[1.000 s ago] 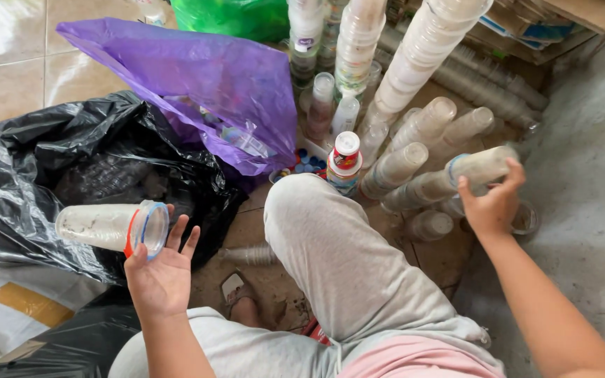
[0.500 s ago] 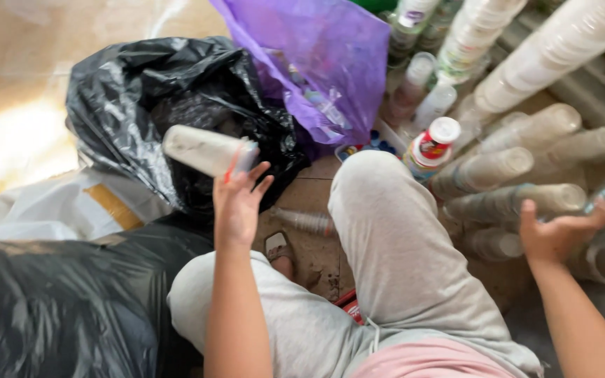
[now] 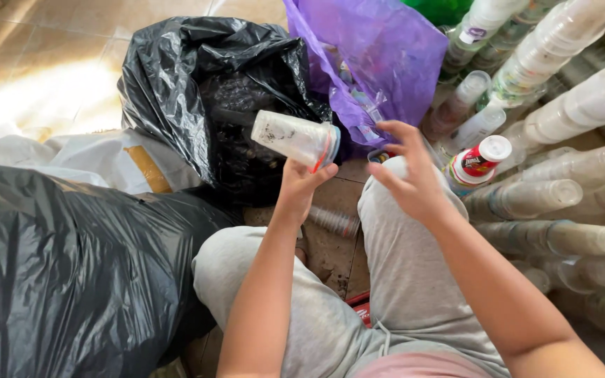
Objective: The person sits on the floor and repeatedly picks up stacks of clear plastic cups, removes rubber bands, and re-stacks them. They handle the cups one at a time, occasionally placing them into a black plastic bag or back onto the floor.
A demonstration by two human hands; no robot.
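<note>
My left hand (image 3: 301, 185) grips a dirty clear plastic cup (image 3: 295, 138) lying sideways, its lidded end with a red and blue rim turned right. It hangs in front of an open black rubbish bag (image 3: 197, 91). My right hand (image 3: 411, 175) hovers just right of the cup, fingers spread and empty, above my right knee in grey trousers (image 3: 414, 280). A purple plastic bag (image 3: 379, 56) with rubbish sits behind both hands.
Rows of stacked clear plastic cups (image 3: 561, 42) lie and stand at the right, more lying ones (image 3: 561, 238) by my leg. A small bottle with a red and white label (image 3: 476, 162) stands among them. A full black bag (image 3: 71, 280) fills the lower left; white sacks (image 3: 106, 161) lie behind.
My right hand has swung left from the stacked cups, empty, to beside the cup. My left hand has kept the cup and brought it toward the middle. The view has shifted.
</note>
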